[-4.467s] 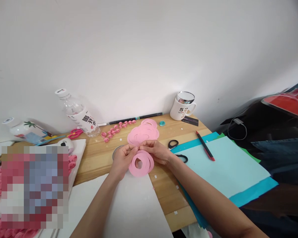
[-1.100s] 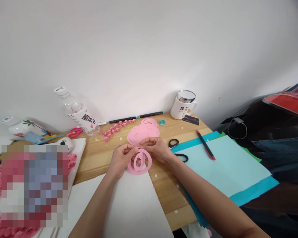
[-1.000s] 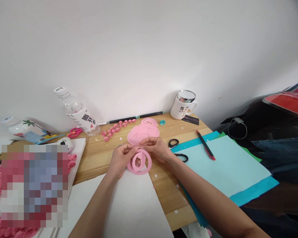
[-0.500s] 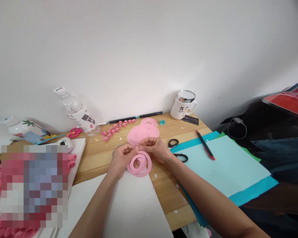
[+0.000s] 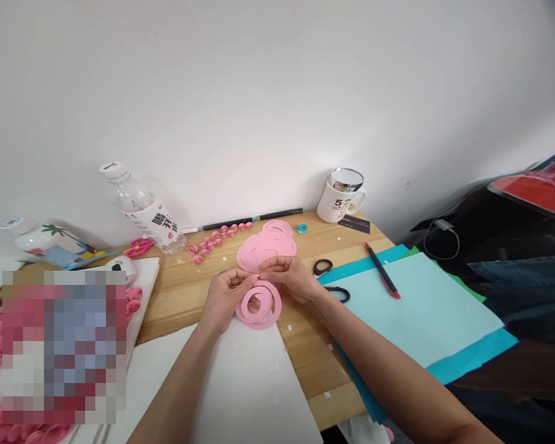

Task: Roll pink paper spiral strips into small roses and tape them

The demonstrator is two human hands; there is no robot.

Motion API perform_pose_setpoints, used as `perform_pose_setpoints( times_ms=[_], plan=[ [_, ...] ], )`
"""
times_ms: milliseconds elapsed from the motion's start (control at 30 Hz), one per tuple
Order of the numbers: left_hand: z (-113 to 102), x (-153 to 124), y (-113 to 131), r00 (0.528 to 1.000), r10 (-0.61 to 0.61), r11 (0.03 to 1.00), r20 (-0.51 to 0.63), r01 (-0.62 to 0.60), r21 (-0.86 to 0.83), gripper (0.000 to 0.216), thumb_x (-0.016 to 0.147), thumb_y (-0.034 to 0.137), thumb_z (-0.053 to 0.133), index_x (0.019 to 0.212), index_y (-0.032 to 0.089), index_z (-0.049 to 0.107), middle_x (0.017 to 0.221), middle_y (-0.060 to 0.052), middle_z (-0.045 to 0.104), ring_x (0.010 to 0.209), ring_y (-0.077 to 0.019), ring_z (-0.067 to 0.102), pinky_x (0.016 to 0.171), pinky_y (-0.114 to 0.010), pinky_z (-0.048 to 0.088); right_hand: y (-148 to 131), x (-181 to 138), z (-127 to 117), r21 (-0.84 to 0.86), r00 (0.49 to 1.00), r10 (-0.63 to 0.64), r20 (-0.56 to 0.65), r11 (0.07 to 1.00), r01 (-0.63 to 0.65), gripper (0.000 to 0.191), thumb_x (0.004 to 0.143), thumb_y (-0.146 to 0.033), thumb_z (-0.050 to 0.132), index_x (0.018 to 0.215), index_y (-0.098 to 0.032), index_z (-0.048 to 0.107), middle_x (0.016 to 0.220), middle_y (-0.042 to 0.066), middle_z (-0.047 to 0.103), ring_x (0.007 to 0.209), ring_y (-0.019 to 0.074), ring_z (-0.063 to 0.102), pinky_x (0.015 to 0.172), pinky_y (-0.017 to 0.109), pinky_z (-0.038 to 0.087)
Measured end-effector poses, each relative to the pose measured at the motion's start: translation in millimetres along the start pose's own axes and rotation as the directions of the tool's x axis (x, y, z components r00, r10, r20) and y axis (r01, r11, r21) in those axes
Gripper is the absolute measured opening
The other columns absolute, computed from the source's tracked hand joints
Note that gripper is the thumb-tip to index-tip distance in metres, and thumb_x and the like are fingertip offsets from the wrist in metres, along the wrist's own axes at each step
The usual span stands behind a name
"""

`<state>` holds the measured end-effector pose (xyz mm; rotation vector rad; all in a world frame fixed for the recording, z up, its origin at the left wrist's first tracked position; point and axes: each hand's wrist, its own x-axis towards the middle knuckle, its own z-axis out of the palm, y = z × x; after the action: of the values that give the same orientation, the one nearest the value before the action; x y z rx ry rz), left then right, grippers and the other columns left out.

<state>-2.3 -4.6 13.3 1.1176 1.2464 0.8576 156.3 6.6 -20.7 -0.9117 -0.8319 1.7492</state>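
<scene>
A pink paper spiral (image 5: 277, 308) hangs in loops below my fingertips, over the edge of a white board. My left hand (image 5: 226, 299) pinches its upper end from the left, thumb and fingers pressed together. From the other side, my right hand (image 5: 292, 277) pinches the same end, its fingertips almost touching the left ones. The bit of strip between the fingertips is mostly covered. Just beyond my hands lies a pile of pink paper spirals (image 5: 266, 246). Several small rolled pink paper flowers (image 5: 208, 245) sit to the left of that pile.
Black-handled scissors (image 5: 337, 295) lie partly under light blue paper (image 5: 420, 308), which carries a red-black pen (image 5: 383, 271). A white mug (image 5: 335, 203) and a plastic bottle (image 5: 150, 213) stand near the wall. The white board (image 5: 254, 382) lies in front.
Both hands stay in nearly the same place. The loops of the hanging spiral have shifted slightly up and to the left.
</scene>
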Motion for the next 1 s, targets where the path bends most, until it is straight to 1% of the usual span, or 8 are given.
perform_pose_setpoints(
  times_ms=[233, 367, 667, 833, 1000],
  plan=[
    [-0.1, 0.3, 0.2, 1.0, 0.007, 1.0, -0.017, -0.007, 0.008, 0.029, 0.058, 0.038, 0.072, 0.066, 0.012, 0.063, 0.06, -0.003, 0.063, 0.048, -0.0096, 0.052, 0.044, -0.02, 0.041, -0.2, 0.1, -0.4, -0.007, 1.0, -0.012, 0.005, 1.0, 0.012, 0.028, 0.053, -0.019, 0.078, 0.079, -0.014, 0.067, 0.071, 0.005, 0.072, 0.064, 0.0137, 0.066, 0.062, 0.024, 0.05],
    [-0.5, 0.6, -0.7, 1.0, 0.013, 1.0, -0.011, -0.013, 0.018, 0.029, 0.059, 0.038, 0.071, 0.067, 0.012, 0.063, 0.062, -0.004, 0.064, 0.05, -0.0102, 0.053, 0.046, -0.02, 0.042, 0.0, -0.1, 0.5, -0.031, 0.999, -0.033, -0.014, 0.999, 0.032, 0.028, 0.052, -0.02, 0.079, 0.076, -0.014, 0.067, 0.069, 0.005, 0.071, 0.062, 0.0133, 0.065, 0.062, 0.025, 0.05],
    [1.3, -1.4, 2.6, 1.0, -0.027, 1.0, -0.001, 0.027, 0.015, 0.031, 0.058, 0.039, 0.071, 0.068, 0.012, 0.062, 0.06, -0.003, 0.063, 0.049, -0.01, 0.053, 0.045, -0.02, 0.042, 1.2, 1.2, 0.7, -0.067, 0.998, -0.055, -0.042, 0.996, 0.053, 0.031, 0.049, -0.022, 0.08, 0.076, -0.014, 0.066, 0.069, 0.005, 0.071, 0.063, 0.0147, 0.066, 0.062, 0.026, 0.051],
    [0.8, -0.6, 1.5, 1.0, -0.016, 1.0, 0.009, 0.016, 0.006, 0.03, 0.058, 0.039, 0.071, 0.068, 0.012, 0.063, 0.061, -0.004, 0.064, 0.049, -0.0106, 0.053, 0.045, -0.02, 0.042, 1.5, 0.8, 0.3, -0.055, 0.997, -0.055, -0.046, 0.997, 0.052, 0.032, 0.047, -0.022, 0.081, 0.074, -0.014, 0.065, 0.068, 0.004, 0.071, 0.063, 0.0147, 0.065, 0.062, 0.026, 0.051],
    [0.9, -0.7, 1.7, 1.0, 0.003, 1.0, 0.005, -0.003, 0.007, 0.03, 0.057, 0.039, 0.072, 0.068, 0.012, 0.064, 0.062, -0.004, 0.064, 0.051, -0.011, 0.054, 0.046, -0.02, 0.043, 1.2, 1.1, -0.5, -0.064, 0.997, -0.06, -0.039, 0.996, 0.057, 0.031, 0.049, -0.022, 0.08, 0.075, -0.014, 0.065, 0.068, 0.004, 0.071, 0.064, 0.0145, 0.066, 0.063, 0.026, 0.051]
  ],
)
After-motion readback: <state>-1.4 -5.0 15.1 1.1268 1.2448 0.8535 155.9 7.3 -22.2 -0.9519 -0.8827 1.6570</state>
